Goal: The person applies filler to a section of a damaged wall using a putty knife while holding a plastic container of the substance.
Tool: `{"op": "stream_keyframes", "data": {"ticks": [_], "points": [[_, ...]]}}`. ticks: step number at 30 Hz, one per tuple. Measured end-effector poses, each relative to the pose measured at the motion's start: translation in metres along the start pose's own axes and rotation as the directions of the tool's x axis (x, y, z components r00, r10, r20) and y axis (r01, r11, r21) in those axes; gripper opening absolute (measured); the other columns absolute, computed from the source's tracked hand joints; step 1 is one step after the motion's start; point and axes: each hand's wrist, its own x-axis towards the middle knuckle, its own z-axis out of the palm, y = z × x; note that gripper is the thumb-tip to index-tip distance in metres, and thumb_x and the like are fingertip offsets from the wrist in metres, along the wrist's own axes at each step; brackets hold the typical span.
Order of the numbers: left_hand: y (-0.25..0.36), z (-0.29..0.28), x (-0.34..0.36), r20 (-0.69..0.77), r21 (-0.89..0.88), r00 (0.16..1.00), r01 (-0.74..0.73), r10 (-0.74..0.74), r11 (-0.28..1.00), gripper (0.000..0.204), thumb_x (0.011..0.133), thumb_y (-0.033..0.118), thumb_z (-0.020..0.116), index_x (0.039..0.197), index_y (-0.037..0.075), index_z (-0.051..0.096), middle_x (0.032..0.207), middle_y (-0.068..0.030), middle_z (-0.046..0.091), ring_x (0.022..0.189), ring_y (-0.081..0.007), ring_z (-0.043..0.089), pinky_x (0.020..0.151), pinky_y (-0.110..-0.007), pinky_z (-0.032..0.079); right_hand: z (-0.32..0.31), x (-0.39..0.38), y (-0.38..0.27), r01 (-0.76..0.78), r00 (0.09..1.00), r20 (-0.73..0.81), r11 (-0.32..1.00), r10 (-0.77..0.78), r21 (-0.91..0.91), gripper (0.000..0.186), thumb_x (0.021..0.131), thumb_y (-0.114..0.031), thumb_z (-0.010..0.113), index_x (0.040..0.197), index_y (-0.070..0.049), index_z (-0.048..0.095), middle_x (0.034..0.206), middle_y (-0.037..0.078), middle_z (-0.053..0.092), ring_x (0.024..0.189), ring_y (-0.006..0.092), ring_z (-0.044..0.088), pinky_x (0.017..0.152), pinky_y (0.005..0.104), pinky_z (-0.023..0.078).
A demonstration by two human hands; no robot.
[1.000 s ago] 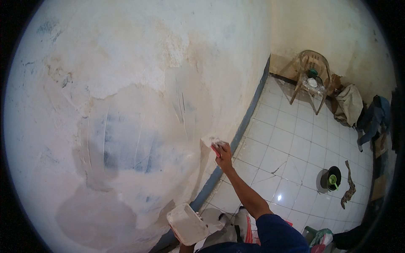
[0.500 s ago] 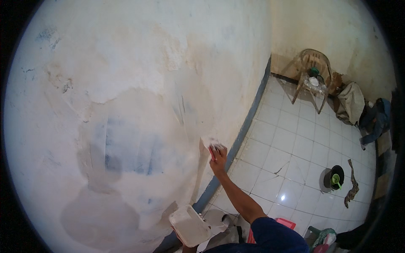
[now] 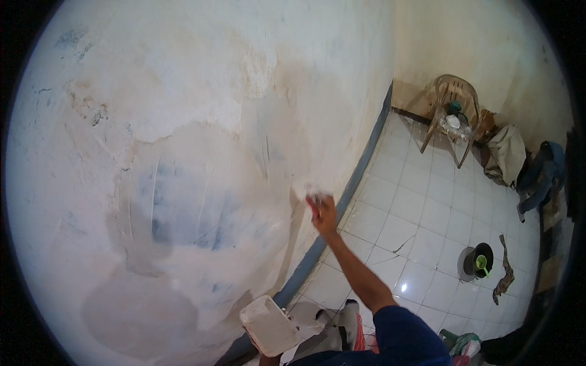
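At the wall (image 3: 189,146), my right hand (image 3: 327,215) is closed around the red handle of a putty knife (image 3: 313,206). The knife's blade end is blurred against the wall, low down near the blue-grey skirting. Damp-looking patches and bluish smears of filler mark the surface to its left. Down at the lower edge, my left hand (image 3: 253,341) grips a pale rectangular plastic tray (image 3: 269,326) from beneath, close to the wall. Most of those left fingers are hidden behind the tray.
A dirty plastic chair (image 3: 455,113) with things on its seat stands in the far corner, beside a sack (image 3: 505,152). On the white tiled floor (image 3: 421,213) are a dark bucket (image 3: 478,261) holding a green scoop and a crumpled rag (image 3: 503,277). A plastic bag (image 3: 467,344) lies lower right.
My right hand has moved slightly right along the wall with the putty knife, and the knife's handle shows more. The tray in my left hand has shifted a little left.
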Motion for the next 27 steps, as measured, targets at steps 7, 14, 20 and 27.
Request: {"op": "stream_keyframes", "data": {"ticks": [7,14,20,27], "points": [[0.000,0.020,0.014,-0.142,-0.102,0.987,-0.097,0.082,0.990,0.101,0.075,0.086,0.038,0.150,0.019,0.028,0.141,-0.0163,0.045,0.122,-0.0408,0.049,0.096,-0.070,0.037,0.008,-0.029,0.016,-0.362,0.922,-0.182,0.928,0.342,-0.092,0.042,0.074,0.014,0.051,0.107,-0.005,0.071,0.100,0.015,0.056,0.083,0.0318,0.058,0.071,0.0352,0.048],[-0.016,0.008,0.016,0.110,-0.007,0.992,0.062,-0.061,0.998,0.102,0.073,0.088,0.040,0.149,0.022,0.031,0.143,-0.0173,0.043,0.124,-0.0441,0.045,0.094,-0.071,0.037,0.075,-0.036,0.009,-0.426,0.882,-0.276,0.897,0.381,-0.122,0.033,0.079,0.006,0.054,0.107,-0.004,0.070,0.099,0.015,0.056,0.091,0.0325,0.055,0.078,0.0395,0.047],[-0.015,0.030,0.006,0.048,-0.076,0.998,0.054,-0.051,0.996,0.106,0.073,0.088,0.040,0.150,0.018,0.027,0.144,-0.0188,0.040,0.126,-0.0417,0.044,0.098,-0.069,0.035,0.029,-0.104,0.002,-0.409,0.908,-0.150,0.906,0.392,-0.109,0.037,0.079,0.006,0.053,0.109,-0.005,0.071,0.096,0.016,0.055,0.090,0.0320,0.055,0.077,0.0379,0.046],[-0.010,0.015,0.006,0.014,-0.036,1.000,0.027,-0.027,0.999,0.105,0.072,0.089,0.040,0.150,0.018,0.027,0.144,-0.0186,0.041,0.126,-0.0418,0.045,0.098,-0.070,0.035,0.003,0.063,0.046,-0.177,0.958,-0.230,0.984,0.173,0.002,0.050,0.068,0.010,0.054,0.113,-0.007,0.069,0.095,0.015,0.057,0.090,0.0328,0.053,0.077,0.0390,0.045]]}}
